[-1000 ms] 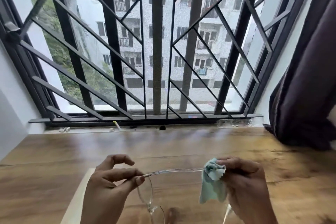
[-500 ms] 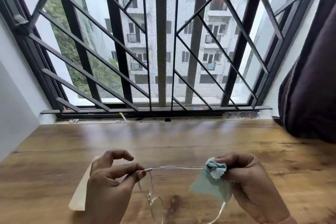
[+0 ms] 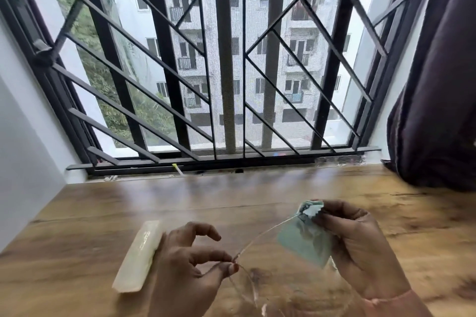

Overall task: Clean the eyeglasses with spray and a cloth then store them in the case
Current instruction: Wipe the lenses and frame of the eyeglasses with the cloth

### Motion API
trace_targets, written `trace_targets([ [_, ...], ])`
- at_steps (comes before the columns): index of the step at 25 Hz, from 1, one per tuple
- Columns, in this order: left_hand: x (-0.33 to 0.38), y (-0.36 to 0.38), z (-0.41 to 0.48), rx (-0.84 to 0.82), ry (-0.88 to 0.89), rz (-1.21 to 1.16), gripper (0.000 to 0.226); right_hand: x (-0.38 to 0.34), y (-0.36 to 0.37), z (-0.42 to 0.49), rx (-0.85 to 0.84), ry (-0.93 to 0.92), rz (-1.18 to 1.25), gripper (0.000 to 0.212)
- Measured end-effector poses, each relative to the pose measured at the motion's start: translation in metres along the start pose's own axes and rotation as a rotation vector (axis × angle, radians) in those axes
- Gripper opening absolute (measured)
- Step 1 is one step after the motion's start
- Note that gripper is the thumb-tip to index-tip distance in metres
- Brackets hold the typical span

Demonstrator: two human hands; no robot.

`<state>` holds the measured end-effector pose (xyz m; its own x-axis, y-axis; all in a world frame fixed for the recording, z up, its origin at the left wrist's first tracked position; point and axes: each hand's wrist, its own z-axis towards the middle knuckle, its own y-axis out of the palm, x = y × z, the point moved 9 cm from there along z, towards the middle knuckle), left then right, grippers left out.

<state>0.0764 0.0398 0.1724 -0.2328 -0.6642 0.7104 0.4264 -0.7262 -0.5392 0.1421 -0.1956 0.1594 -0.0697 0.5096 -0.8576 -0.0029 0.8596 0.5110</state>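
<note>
Thin clear-framed eyeglasses [image 3: 260,235] hang over the wooden table [image 3: 90,208]. My left hand [image 3: 185,273] pinches the frame near the hinge between thumb and forefinger. My right hand [image 3: 360,247] holds a pale green cloth [image 3: 306,234] bunched around the far end of one temple arm, up and to the right. The lenses hang low toward the bottom edge and are blurred. A cream-coloured case [image 3: 139,256] lies shut on the table just left of my left hand. No spray bottle is in view.
A barred window [image 3: 231,72] fills the back, its sill running along the table's far edge. A dark curtain [image 3: 438,85] hangs at the right and rests on the table's back right corner. A white wall [image 3: 23,136] borders the left.
The view has tilted down, bringing the whole case into sight. My right hand with the cloth has slid up and outward along the temple arm, which now slants instead of lying level.
</note>
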Motion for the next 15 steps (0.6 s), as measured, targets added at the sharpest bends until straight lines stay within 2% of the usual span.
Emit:
trace_targets([
  [4, 0.015, 0.023, -0.013, -0.3, 0.003, -0.024, 0.016, -0.001, 0.005, -0.005, 0.021, -0.041, -0.034, 0.06],
  [5, 0.019, 0.024, -0.015, -0.31, -0.006, -0.044, 0.016, -0.003, 0.006, -0.006, 0.024, -0.057, -0.05, 0.055],
  [8, 0.011, 0.018, -0.017, -0.155, -0.104, -0.132, 0.019, -0.01, 0.008, -0.01, 0.037, -0.123, -0.082, 0.045],
  [11, -0.007, 0.017, -0.02, 0.007, -0.21, -0.244, 0.024, -0.028, 0.008, -0.012, 0.08, -0.261, -0.134, 0.02],
  [15, -0.035, 0.019, -0.022, 0.081, -0.372, -0.38, 0.018, -0.046, -0.002, -0.009, 0.157, -0.382, -0.135, 0.018],
])
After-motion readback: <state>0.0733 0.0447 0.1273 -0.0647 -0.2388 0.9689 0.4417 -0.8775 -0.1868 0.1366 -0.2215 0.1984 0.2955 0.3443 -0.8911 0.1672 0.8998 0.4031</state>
